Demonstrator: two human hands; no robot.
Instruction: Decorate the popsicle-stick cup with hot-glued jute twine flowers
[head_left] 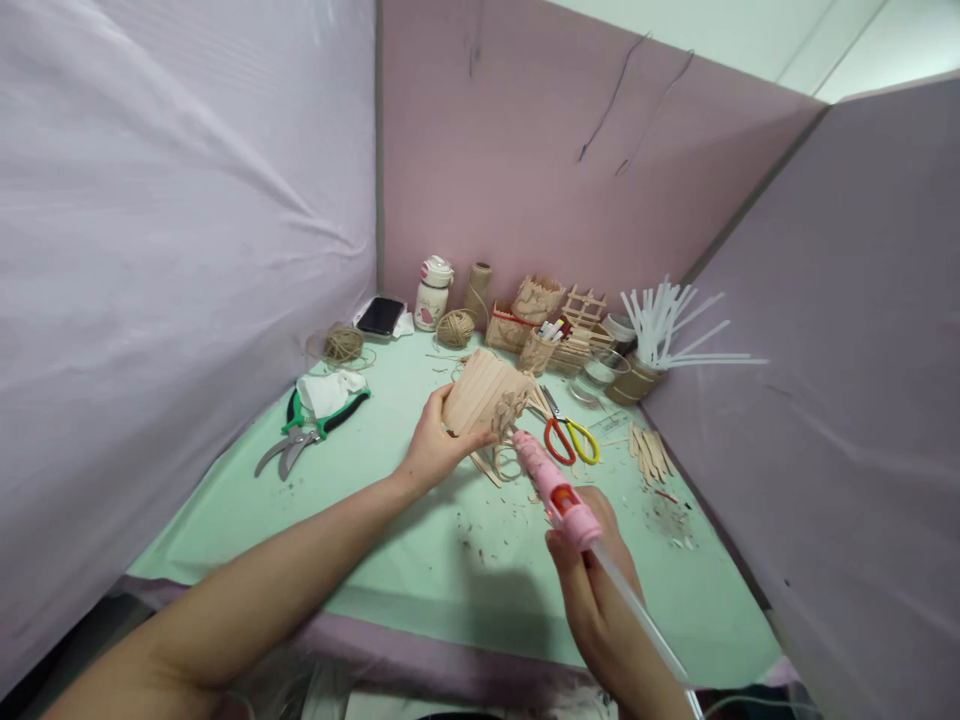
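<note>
My left hand (445,435) grips a piece made of flat wooden sticks (480,392), held up above the table and tilted. Curly raised decoration covers its right edge. In my right hand (600,590) is a pink hot glue gun (541,472), with a long clear glue stick (645,620) coming out of its back end. The nozzle points at the decorated edge, very close to it; whether they touch I cannot tell. Just right of the nozzle lie scissors (570,440) with one red and one yellow handle.
Green-handled pruning shears (304,435) lie at the left under a white cloth (330,392). Along the back stand a white bottle (433,295), a twine ball (455,328), wooden boxes (510,328) and a holder of white glue sticks (637,382). Loose wooden sticks (651,453) and scraps litter the right.
</note>
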